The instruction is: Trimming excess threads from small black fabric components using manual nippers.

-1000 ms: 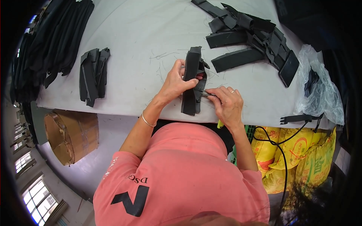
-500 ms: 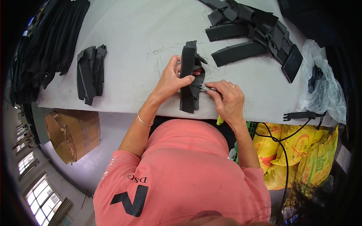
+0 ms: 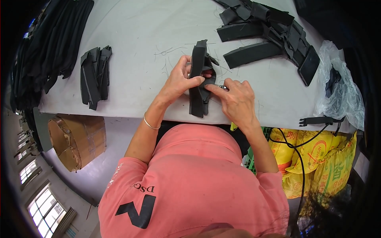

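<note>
A black padded fabric strip (image 3: pixel 197 95) stands lengthwise near the table's front edge, a looser folded flap along its right side. My left hand (image 3: pixel 179 81) grips its middle from the left, thumb across the front and fingertips showing through between strip and flap. From the right, my right hand (image 3: pixel 237 99) stretches its index finger to touch the flap. Tucked in that hand's curled fingers are small metal thread snips (image 3: pixel 224 87), of which only a short piece shows. The rest of the tool is hidden by the hand.
Similar black strips (image 3: pixel 254 53) are heaped at the back right beside a phone (image 3: pixel 308 66). A smaller bundle (image 3: pixel 95 77) lies left, near hanging black pieces (image 3: pixel 51 43). At right are a clear plastic bag (image 3: pixel 341 91) and a buckled strap (image 3: pixel 321 121). Loose threads dot the table.
My right hand has shifted slightly up and left, its index finger now extended onto the flap. The snips' blades, pointing at the flap before, are now drawn back into the hand.
</note>
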Tool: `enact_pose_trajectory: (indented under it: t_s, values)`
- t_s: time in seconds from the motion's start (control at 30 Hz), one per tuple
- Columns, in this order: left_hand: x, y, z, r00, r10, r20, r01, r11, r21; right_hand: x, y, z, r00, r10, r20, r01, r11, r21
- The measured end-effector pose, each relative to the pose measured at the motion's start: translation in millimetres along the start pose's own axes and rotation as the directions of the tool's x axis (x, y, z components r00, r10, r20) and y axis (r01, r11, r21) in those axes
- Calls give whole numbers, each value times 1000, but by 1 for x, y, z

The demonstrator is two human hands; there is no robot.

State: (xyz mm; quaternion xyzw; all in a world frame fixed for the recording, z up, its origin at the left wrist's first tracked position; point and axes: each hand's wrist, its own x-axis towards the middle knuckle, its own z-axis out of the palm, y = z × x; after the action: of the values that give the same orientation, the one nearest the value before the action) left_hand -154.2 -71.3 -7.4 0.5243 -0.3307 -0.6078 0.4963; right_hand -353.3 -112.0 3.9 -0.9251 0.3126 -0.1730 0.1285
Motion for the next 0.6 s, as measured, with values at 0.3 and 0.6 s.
enact_pose_trajectory:
  t_s: [0.3,0.6]
  values:
    - [0,3,-3,999,-8,33,8,1000,18,-1,-6,18,976,202,-81,-173,947,271]
    - [5,1,-5,998,-17,-68,32,973,229,-2,-24,24,970,198,-142,-179,974,137]
